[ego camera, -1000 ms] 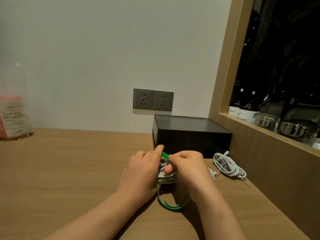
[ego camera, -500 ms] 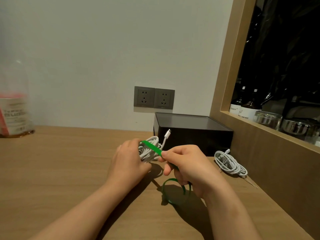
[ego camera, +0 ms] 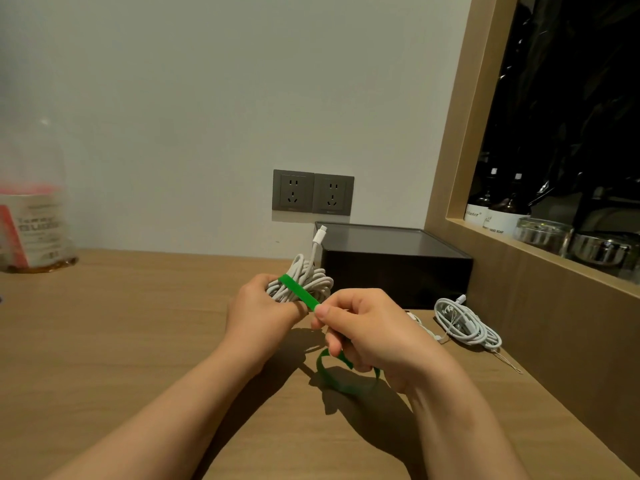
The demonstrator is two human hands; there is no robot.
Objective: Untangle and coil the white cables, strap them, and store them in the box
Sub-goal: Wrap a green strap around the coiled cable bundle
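My left hand [ego camera: 261,308] grips a coiled white cable [ego camera: 304,278] above the wooden table, one plug end sticking up. A green strap [ego camera: 299,292] lies stretched across the coil. My right hand [ego camera: 370,332] pinches that strap between thumb and fingers, and the strap's loose tail loops down below the hand. A second coiled white cable [ego camera: 465,323] lies on the table to the right. The black box [ego camera: 394,268] stands behind the hands against the wall.
Two grey wall sockets [ego camera: 313,192] sit above the box. A clear bottle with a red label [ego camera: 31,216] stands at the far left. A wooden-framed niche [ego camera: 554,237] on the right holds bottles and glass jars. The table [ego camera: 121,341] stretches left.
Both hands lifted the coil off the table and tilted it upward. The right hand drew the green strap across the coil toward the right.
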